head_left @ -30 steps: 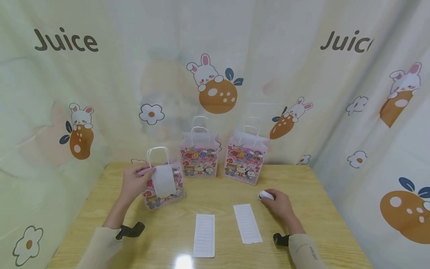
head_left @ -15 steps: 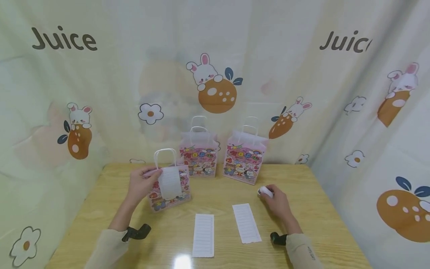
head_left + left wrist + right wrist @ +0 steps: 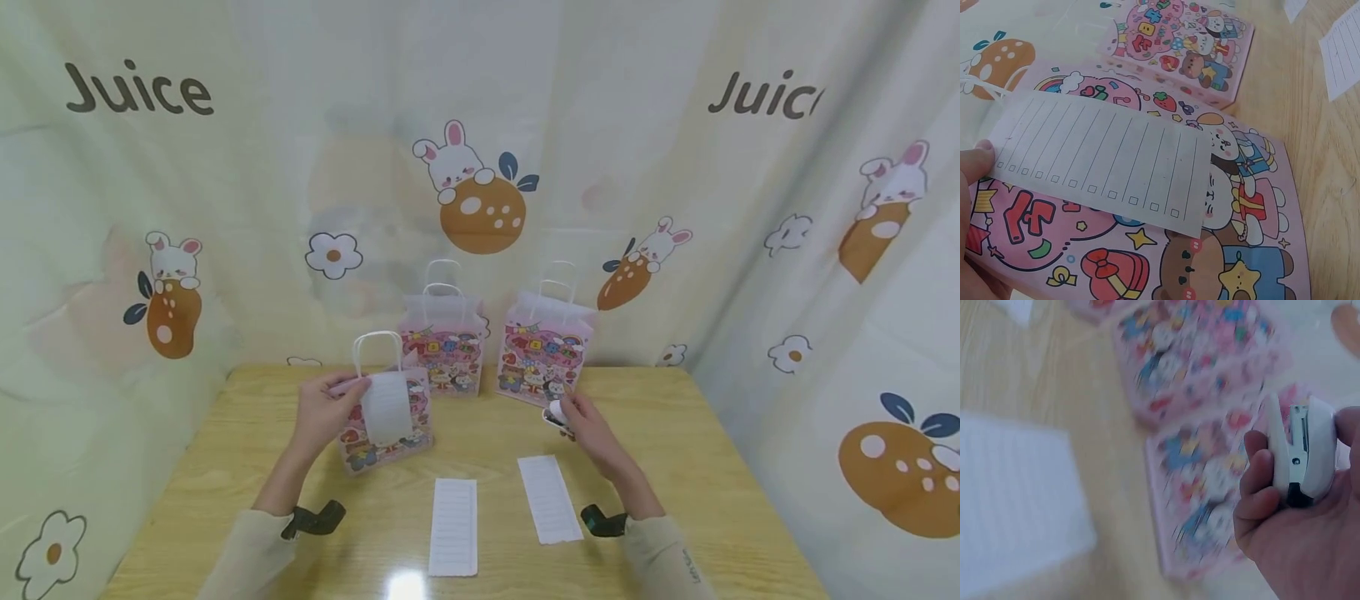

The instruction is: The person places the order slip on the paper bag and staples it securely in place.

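In the head view my left hand [image 3: 324, 410] pinches the top edge of a pink cartoon paper bag [image 3: 352, 461] together with a white lined slip [image 3: 387, 408]. The left wrist view shows the slip [image 3: 1100, 162] lying against the bag's printed front, a row of small checkboxes along its lower side, with the thumb at its end. My right hand [image 3: 597, 435] grips a small white stapler [image 3: 558, 414] in the air, right of the held bag and apart from it. Its jaws stand apart in the right wrist view, where fingers and thumb wrap the stapler [image 3: 1319, 450].
Two more pink bags, a middle one [image 3: 442, 354] and a right one [image 3: 542, 358], stand upright at the back of the wooden table [image 3: 637, 517]. Two lined slips, one left [image 3: 453, 527] and one right [image 3: 550, 500], lie in front. A printed curtain [image 3: 480, 75] hangs behind.
My right hand has lifted the stapler and carried it left, toward the held bag. The left hand has shifted the bag and slip a little to the right.
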### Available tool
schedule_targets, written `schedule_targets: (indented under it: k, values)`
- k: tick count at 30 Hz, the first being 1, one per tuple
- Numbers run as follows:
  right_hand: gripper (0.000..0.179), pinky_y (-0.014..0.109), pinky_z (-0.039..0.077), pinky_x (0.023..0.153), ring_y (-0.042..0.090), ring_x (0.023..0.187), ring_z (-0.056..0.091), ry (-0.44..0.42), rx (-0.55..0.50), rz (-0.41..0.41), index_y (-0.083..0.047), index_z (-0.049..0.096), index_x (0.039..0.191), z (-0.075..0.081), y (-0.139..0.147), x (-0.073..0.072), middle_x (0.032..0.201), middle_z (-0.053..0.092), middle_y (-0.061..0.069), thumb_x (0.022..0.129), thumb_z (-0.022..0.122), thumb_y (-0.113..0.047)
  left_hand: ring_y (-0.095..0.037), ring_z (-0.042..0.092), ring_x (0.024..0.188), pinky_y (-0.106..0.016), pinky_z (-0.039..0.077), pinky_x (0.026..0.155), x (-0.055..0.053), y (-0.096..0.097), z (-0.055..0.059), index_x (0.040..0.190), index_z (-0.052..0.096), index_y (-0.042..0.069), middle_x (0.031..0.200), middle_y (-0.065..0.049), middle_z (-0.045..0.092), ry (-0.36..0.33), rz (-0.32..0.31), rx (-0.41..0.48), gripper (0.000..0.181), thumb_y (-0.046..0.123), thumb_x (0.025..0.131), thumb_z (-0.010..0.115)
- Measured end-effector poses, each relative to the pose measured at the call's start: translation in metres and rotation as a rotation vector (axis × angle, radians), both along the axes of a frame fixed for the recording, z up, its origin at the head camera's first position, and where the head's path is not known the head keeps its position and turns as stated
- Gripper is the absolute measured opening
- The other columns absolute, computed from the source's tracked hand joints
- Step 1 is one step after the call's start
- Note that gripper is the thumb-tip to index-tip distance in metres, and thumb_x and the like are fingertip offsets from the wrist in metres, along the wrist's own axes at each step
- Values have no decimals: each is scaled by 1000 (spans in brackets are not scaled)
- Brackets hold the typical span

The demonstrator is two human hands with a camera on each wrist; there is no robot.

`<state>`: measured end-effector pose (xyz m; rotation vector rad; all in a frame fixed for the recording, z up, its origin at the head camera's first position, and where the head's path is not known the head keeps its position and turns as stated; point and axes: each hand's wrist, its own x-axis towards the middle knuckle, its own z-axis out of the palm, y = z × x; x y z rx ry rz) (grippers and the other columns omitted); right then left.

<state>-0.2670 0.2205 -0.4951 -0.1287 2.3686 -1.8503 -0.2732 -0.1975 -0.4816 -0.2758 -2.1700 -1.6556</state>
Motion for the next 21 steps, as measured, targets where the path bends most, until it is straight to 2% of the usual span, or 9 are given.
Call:
schedule_targets:
  k: [4,6,7,12,14,17,21]
  values:
    - [32,31,45,71,19,83,51,56,-36,-27,1,52,112,1,-18,-2,105,56,12,96,64,-24,-28,71,78,-25,56,61,0,3,-2,95,73,-6,91,-21,71,-16,6,4,20,12,86,76]
    - [37,31,48,72,19,85,54,58,-73,-39,1,54,115,10,-29,-2,109,56,14,89,73,-19,-32,71,78,-26,56,60,-1,4,-3,94,73,-6,90,-22,71,1,11,8,19,11,86,76]
    - [39,30,48,71,19,85,54,55,-127,-30,3,54,116,15,-34,-2,109,56,15,87,74,-15,-33,71,78,-26,57,61,-2,5,-2,94,73,-6,90,-22,71,12,9,9,19,10,86,76]
    - [37,23,49,69,19,89,54,-10,-499,74,7,50,118,36,-63,-1,109,51,15,84,66,10,-28,72,76,-27,57,61,-3,8,-3,93,73,-4,88,-19,71,18,-1,36,18,13,86,76]
    - [37,21,49,72,19,93,53,-22,-624,135,7,49,120,44,-76,0,114,49,15,85,61,14,-25,72,76,-28,57,61,-3,8,-5,93,73,-4,88,-19,72,25,1,30,17,12,87,75]
    - [36,21,48,73,19,96,52,-12,-716,225,5,50,122,55,-96,2,118,48,16,87,57,12,-23,72,74,-28,57,59,-3,9,-6,91,73,-4,86,-18,72,57,9,13,15,11,87,75]
    - [40,25,54,72,20,93,60,-29,-717,356,6,44,129,66,-123,1,119,50,18,91,56,8,-22,72,71,-29,57,58,-4,10,-6,90,74,-3,85,-18,72,77,16,16,14,11,87,75]
